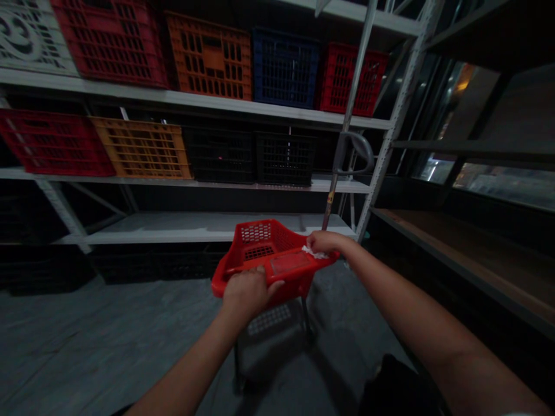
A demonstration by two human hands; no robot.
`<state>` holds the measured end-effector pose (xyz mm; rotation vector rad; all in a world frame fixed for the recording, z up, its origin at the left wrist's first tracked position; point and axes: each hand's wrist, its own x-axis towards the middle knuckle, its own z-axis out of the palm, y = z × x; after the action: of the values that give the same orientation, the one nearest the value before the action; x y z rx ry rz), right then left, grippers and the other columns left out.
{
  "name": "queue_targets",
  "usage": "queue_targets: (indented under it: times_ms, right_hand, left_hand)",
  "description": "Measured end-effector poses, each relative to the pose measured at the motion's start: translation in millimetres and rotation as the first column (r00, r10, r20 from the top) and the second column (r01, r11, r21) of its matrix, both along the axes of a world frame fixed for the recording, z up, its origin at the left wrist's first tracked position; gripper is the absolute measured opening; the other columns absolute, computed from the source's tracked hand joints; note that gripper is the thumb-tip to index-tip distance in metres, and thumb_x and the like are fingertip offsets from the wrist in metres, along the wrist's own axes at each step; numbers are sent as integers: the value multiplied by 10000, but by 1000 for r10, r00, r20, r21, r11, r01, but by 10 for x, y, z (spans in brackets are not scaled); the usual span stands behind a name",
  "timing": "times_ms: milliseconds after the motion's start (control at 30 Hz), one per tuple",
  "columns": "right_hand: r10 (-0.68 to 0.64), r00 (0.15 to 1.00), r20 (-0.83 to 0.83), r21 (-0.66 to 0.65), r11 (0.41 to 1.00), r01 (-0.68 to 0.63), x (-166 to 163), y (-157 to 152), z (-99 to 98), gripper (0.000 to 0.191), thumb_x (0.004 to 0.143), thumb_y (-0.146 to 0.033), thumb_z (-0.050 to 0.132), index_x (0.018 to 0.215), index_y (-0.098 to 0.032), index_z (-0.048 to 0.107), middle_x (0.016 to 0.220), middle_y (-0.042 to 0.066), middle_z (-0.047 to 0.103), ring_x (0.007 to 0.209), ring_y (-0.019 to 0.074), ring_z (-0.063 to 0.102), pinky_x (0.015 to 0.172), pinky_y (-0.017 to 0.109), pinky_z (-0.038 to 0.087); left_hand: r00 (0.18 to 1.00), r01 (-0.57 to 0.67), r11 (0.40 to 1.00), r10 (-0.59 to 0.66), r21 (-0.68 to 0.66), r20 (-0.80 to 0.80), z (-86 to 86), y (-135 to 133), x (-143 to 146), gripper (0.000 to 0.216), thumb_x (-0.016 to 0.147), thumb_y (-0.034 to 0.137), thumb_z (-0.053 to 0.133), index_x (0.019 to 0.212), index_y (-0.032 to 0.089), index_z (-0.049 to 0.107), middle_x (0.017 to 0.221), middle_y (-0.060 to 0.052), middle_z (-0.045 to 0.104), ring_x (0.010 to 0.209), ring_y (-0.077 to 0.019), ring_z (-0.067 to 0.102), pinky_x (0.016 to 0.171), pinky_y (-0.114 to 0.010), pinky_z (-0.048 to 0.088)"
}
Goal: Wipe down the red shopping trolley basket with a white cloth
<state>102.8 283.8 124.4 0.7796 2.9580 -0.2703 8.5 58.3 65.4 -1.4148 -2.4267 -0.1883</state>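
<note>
A small red plastic shopping cart (pixel 281 292) on thin dark legs with wheels stands in front of me. My left hand (pixel 247 289) is wrapped over its near handle rim, thumb lying to the right. At the right end of the handle, my right hand (pixel 324 242) is closed on a crumpled white cloth or tissue (pixel 314 252), pressed against the red plastic. Between my hands lies a flat rectangular panel (pixel 290 263) on the handle. The part of the basket that shows holds nothing I can make out.
White metal shelves (pixel 208 231) carry red, orange, blue and black plastic crates (pixel 210 58). A metal pole with a grey loop handle (pixel 355 153) rises behind the cart. Wooden shelving (pixel 468 248) runs along the right. The grey concrete floor (pixel 130 341) spreads below.
</note>
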Motion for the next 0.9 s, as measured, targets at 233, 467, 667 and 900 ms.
queue_targets:
  times_ms: [233, 467, 667, 900]
  right_hand:
    - [0, 996, -89, -16, 1000, -1, -171, -164, -152, 222, 728, -60, 477, 797, -143, 670, 757, 52, 685, 635, 134, 586, 541, 195, 360]
    - [49, 920, -389, 238, 970, 49, 246, -612, -324, 164, 822, -136, 439, 855, -156, 599, 774, 74, 642, 714, 166, 556, 637, 243, 347]
    - [220, 753, -620, 278, 959, -52, 542, -1013, -683, 198, 802, -68, 428, 851, -188, 578, 901, 54, 579, 837, 171, 499, 737, 262, 382]
    - [-21, 505, -863, 105, 970, 219, 921, -506, -926, 302, 801, -108, 407, 1001, -176, 623, 873, 69, 508, 809, 178, 507, 742, 305, 436]
  left_hand:
    - [1000, 13, 1000, -13, -26, 22, 45, -41, -95, 641, 783, 647, 213, 886, 122, 564, 748, -158, 638, 721, -293, 618, 634, -385, 426]
    - [1000, 21, 998, -21, -54, -4, 77, -64, -163, 641, 772, 664, 209, 876, 139, 561, 759, -147, 645, 723, -279, 620, 634, -370, 434]
    - [999, 27, 995, -25, -93, 26, 77, -85, -230, 658, 753, 693, 206, 895, 154, 556, 802, -135, 651, 746, -261, 618, 651, -354, 433]
    - [998, 56, 995, -57, -80, -14, 83, -88, -300, 658, 766, 674, 208, 919, 141, 562, 793, -143, 649, 744, -272, 614, 619, -346, 425]
